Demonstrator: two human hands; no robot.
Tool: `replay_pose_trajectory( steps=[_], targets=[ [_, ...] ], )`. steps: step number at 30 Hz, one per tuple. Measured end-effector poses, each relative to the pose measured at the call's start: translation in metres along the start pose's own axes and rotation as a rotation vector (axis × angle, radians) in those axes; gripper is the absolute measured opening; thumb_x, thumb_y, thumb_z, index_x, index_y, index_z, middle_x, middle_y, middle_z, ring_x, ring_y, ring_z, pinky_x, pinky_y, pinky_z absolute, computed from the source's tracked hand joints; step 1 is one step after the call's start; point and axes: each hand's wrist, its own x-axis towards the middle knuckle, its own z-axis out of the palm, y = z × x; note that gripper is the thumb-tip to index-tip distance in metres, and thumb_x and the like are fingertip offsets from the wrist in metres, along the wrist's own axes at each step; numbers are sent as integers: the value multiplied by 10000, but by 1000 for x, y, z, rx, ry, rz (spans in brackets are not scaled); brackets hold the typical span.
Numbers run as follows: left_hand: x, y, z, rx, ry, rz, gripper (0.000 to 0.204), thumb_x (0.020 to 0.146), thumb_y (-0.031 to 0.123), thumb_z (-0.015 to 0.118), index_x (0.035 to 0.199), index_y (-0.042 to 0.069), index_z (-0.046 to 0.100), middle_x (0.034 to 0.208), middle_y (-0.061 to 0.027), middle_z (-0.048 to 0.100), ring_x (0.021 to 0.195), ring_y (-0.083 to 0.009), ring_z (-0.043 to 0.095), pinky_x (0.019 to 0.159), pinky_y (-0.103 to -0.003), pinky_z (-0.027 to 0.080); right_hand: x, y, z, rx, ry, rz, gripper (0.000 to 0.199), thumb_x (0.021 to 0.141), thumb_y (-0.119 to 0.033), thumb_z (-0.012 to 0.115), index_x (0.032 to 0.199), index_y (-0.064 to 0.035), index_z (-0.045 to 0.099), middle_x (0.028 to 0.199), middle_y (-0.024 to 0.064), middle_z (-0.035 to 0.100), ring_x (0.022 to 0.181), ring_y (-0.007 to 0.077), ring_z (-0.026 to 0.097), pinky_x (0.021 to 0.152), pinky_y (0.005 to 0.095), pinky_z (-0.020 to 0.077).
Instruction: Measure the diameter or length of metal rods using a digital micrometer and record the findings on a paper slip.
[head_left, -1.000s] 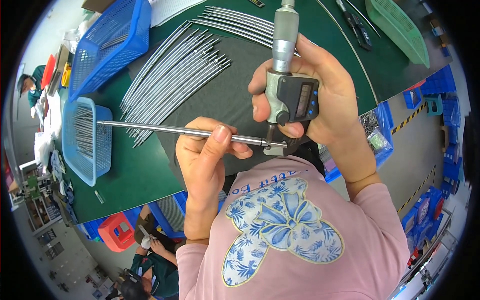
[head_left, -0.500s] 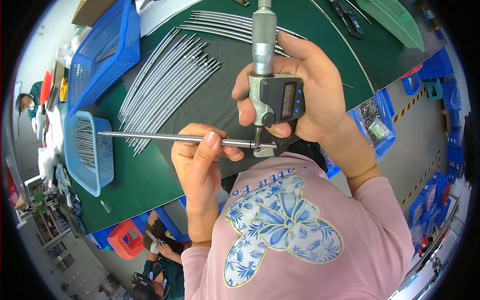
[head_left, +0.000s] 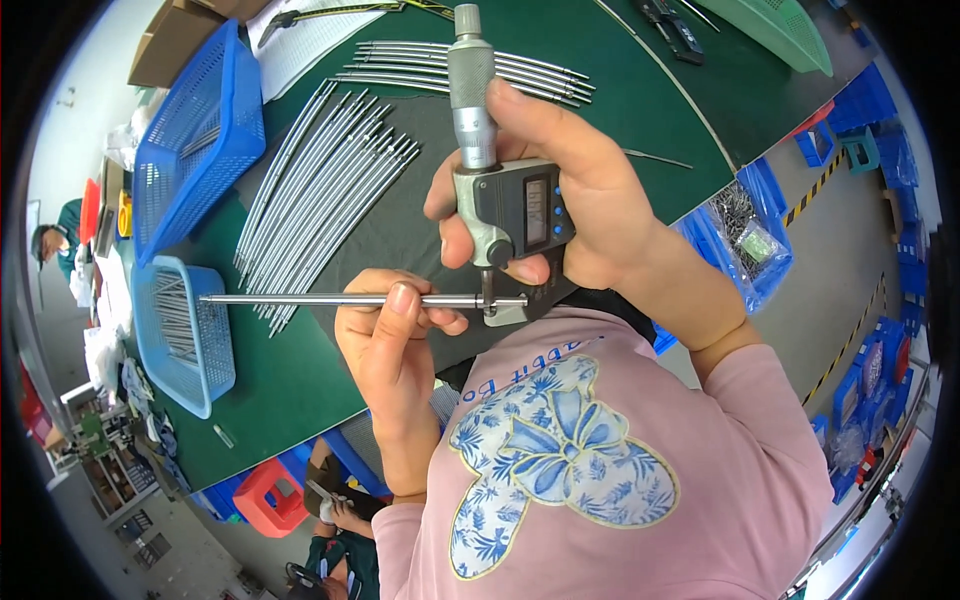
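A digital micrometer (head_left: 492, 205) is gripped in my right hand (head_left: 590, 190), its thimble pointing up and its small screen facing me. Between thumb and fingers, my left hand (head_left: 390, 340) pinches a slim metal rod (head_left: 300, 299) held nearly level. The rod's right end lies in the micrometer's gap, between spindle and anvil; whether both faces touch it I cannot make out. To the left, many similar rods (head_left: 310, 200) lie fanned in rows on a dark cloth (head_left: 400, 240). Another group of rods (head_left: 470, 68) rests beyond the micrometer.
Two blue baskets stand at left: a far one (head_left: 225, 110) and a nearer, lighter one (head_left: 215, 345) holding rods. Calipers (head_left: 290, 18) lie on paper at the back. A green basket (head_left: 790, 35) is at far right. Behind the table edge, a person (head_left: 345, 545) sits at lower left.
Micrometer, rod and both hands have shifted a little left in the picture. The rod still sits in the micrometer's gap, and more of the table's far side shows.
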Motion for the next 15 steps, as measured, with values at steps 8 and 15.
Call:
replay_pose_trajectory(
  steps=[8,15],
  targets=[
    [0,1,1,-10,0,-7,184,833,137,536,797,-41,509,634,-128,561,527,-176,569,514,-288,495,-4,-2,3,-58,21,10,607,893,-464,276,835,57,584,642,172,599,336,124,455,307,188,367],
    [-1,5,4,-23,3,-1,183,826,137,543,790,-39,511,613,-127,569,511,-184,569,504,-280,488,-6,-5,5,30,57,22,619,904,-432,209,859,68,571,653,188,596,340,131,454,308,192,365]
  ],
)
